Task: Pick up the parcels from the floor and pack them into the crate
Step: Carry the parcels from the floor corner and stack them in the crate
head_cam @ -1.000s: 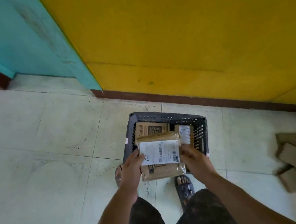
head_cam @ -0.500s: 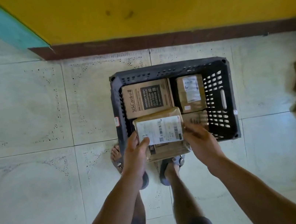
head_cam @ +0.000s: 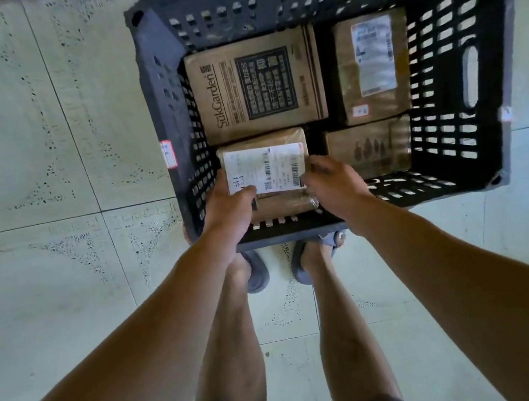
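Head view is filled by a black slatted crate [head_cam: 166, 112] set on the tiled floor [head_cam: 26, 168]. A labelled parcel [head_cam: 265, 169] is held in the crate's near-left corner. Its left edge is gripped by the left hand [head_cam: 229, 206], thumb laid on the label, and its right edge is clasped by the curled fingers of the right hand [head_cam: 333, 182]. A printed carton [head_cam: 255, 87], a taped box [head_cam: 373, 65] and a plain box [head_cam: 369, 149] are already packed around it.
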### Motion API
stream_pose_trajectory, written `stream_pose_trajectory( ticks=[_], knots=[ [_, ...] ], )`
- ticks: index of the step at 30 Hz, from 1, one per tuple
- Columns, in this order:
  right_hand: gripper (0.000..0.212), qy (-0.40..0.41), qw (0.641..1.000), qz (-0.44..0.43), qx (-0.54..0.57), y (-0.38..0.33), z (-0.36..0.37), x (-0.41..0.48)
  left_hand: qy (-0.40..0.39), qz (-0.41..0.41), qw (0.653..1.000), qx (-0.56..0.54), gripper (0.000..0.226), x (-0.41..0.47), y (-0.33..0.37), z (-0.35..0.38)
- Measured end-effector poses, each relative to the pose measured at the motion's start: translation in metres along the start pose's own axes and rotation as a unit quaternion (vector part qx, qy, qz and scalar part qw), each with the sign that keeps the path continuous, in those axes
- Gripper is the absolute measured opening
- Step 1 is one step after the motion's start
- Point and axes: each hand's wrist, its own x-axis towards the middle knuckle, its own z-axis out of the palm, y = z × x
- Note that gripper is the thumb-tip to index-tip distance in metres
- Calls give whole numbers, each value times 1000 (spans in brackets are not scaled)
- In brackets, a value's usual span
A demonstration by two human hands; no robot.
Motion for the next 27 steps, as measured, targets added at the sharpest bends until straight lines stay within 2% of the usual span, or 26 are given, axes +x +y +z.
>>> stream_pose_trajectory(
  ticks=[7, 12, 21, 24, 27],
  knots=[
    [40, -59, 998, 6, -25, 3, 15, 31, 3, -32, 999, 44, 46, 29, -4, -1],
    [42, -39, 999, 3, -20, 5, 21, 41, 5, -42, 998, 48, 44, 36, -9, -1],
    [50, -73, 996, -5, -53, 2, 20, 37, 30, -64, 997, 35, 47, 21, -4, -1],
    [44, -80, 993, -4, -89, -1, 12, 28, 46, -55, 997, 34, 45, 8, 3, -1],
    [30, -55, 994, 8, -90, -2, -3, 8, 41, -49, 996, 64, 57, -17, 16, -2]
  ],
)
